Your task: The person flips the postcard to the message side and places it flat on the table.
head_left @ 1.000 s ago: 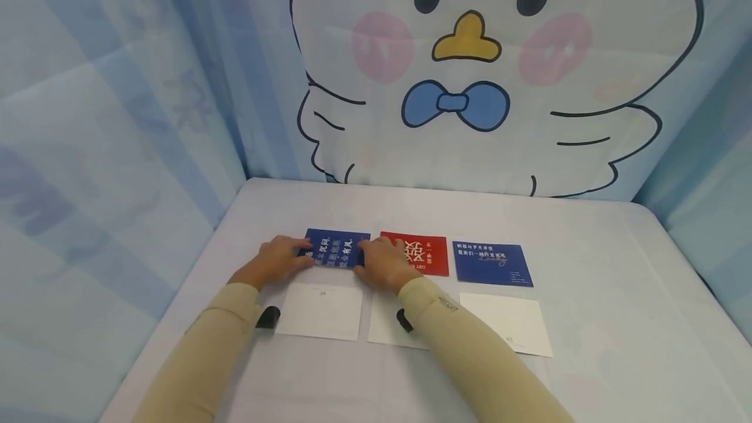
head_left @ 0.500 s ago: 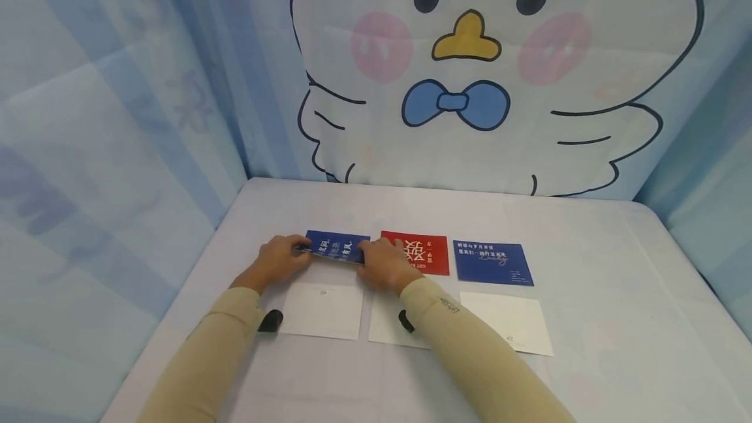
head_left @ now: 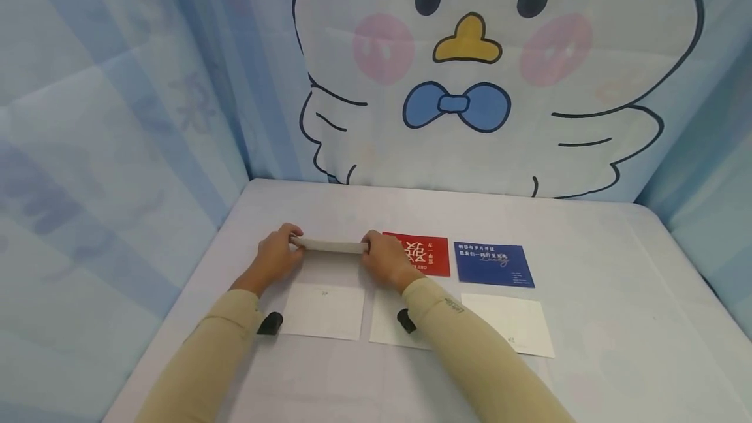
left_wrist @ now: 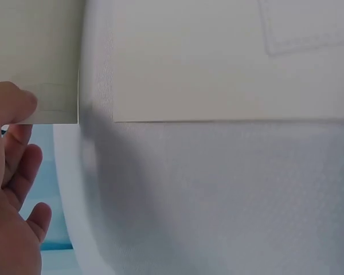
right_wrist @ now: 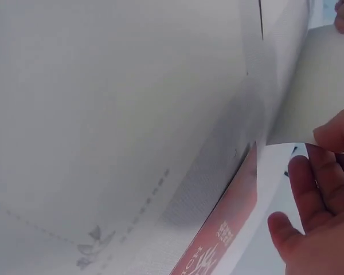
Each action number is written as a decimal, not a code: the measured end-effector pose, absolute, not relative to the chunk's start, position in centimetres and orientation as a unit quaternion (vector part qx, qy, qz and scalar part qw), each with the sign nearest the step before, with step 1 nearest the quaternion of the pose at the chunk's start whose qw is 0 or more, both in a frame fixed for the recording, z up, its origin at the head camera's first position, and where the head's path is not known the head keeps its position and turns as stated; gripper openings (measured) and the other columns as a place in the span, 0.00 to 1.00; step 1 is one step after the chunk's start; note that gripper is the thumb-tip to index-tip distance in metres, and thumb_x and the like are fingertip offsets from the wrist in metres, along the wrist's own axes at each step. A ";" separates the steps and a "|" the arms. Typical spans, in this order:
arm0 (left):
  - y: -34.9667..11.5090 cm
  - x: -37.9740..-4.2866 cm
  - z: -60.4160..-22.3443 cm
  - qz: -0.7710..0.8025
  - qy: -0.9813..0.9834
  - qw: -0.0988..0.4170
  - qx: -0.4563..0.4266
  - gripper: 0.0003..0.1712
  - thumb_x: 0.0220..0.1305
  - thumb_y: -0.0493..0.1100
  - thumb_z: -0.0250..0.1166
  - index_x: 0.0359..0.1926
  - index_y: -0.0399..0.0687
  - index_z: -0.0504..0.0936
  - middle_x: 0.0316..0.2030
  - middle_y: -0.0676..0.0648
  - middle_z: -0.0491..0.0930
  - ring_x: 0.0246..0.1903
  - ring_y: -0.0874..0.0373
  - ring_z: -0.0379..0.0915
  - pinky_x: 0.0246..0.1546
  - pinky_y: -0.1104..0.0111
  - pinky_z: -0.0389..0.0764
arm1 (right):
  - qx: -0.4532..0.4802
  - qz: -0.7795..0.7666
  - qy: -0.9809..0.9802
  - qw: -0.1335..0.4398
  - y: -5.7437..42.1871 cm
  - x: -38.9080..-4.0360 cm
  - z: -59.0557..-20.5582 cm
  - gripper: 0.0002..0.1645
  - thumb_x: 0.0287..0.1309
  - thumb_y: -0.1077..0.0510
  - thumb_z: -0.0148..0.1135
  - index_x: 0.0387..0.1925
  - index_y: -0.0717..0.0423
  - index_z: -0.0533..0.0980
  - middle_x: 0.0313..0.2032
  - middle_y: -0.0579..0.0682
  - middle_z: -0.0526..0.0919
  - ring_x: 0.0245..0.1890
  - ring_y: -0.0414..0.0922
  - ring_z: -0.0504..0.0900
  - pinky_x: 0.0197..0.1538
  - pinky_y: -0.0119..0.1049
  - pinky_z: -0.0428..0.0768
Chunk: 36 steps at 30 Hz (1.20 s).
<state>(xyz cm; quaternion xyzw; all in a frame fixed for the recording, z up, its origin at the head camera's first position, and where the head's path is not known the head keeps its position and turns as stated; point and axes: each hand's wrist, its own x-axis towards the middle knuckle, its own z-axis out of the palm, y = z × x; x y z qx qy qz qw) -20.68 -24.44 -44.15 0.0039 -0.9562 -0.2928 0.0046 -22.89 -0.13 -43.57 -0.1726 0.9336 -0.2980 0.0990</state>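
A postcard (head_left: 330,245) is raised off the table at the back left, its pale side turned toward me. My left hand (head_left: 275,256) pinches its left end, and my right hand (head_left: 384,258) pinches the right end. In the left wrist view the thumb of the left hand (left_wrist: 14,166) presses on the card's pale face (left_wrist: 34,51), fingers behind. From the right wrist, the right hand (right_wrist: 327,200) grips a corner of the slightly bent card (right_wrist: 327,74). The blue printed side is hidden.
Right of the raised card lie a red card (head_left: 427,254), partly behind the right hand, and a blue card (head_left: 495,265). Nearer me is a row of white cards (head_left: 323,312), the middle one partly covered by the right sleeve. A patterned curtain (head_left: 458,149) stands behind the table.
Both hands have lifted and tipped the leftmost blue card up from the table, so its printed face has turned away and its pale back shows. The other cards have stayed in place.
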 end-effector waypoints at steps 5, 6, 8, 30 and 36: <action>-24.4 -20.7 -44.4 -0.336 -0.941 0.035 0.005 0.24 0.68 0.36 0.62 0.59 0.33 0.64 0.45 0.32 0.80 0.40 0.42 0.76 0.44 0.52 0.77 | -0.149 -0.359 0.918 0.083 0.0 -23.1 -43.7 0.17 0.67 0.60 0.59 0.55 0.64 0.74 0.44 0.55 0.81 0.41 0.49 0.79 0.51 0.45 0.81; -24.3 -20.7 -44.4 -0.345 -0.938 0.035 0.009 0.24 0.68 0.36 0.62 0.59 0.33 0.63 0.45 0.32 0.80 0.39 0.42 0.76 0.45 0.52 0.77 | -0.143 -0.372 0.914 0.077 0.0 -23.1 -43.7 0.18 0.67 0.60 0.58 0.55 0.65 0.73 0.44 0.56 0.81 0.41 0.49 0.79 0.51 0.45 0.81; -24.4 -20.7 -44.4 -0.364 -0.931 0.035 0.021 0.25 0.69 0.36 0.62 0.60 0.34 0.62 0.46 0.32 0.80 0.41 0.42 0.77 0.47 0.52 0.78 | -0.130 -0.401 0.904 0.067 -0.2 -23.0 -43.8 0.19 0.67 0.61 0.57 0.56 0.66 0.72 0.45 0.57 0.81 0.41 0.50 0.79 0.50 0.45 0.81; -24.5 -20.9 -45.0 -0.415 -0.909 -0.009 0.050 0.30 0.67 0.36 0.63 0.67 0.32 0.70 0.59 0.34 0.73 0.57 0.41 0.70 0.59 0.51 0.73 | -0.124 -0.392 0.910 0.048 -0.6 -22.5 -44.7 0.24 0.67 0.62 0.58 0.62 0.65 0.74 0.56 0.59 0.76 0.56 0.53 0.74 0.61 0.46 0.74; -24.1 -20.9 -45.2 -0.390 -0.919 -0.037 0.048 0.32 0.66 0.37 0.65 0.68 0.33 0.69 0.61 0.34 0.72 0.60 0.41 0.68 0.62 0.51 0.69 | -0.119 -0.352 0.925 0.079 -0.7 -22.4 -44.6 0.29 0.64 0.60 0.64 0.64 0.64 0.73 0.60 0.62 0.72 0.62 0.55 0.71 0.65 0.49 0.71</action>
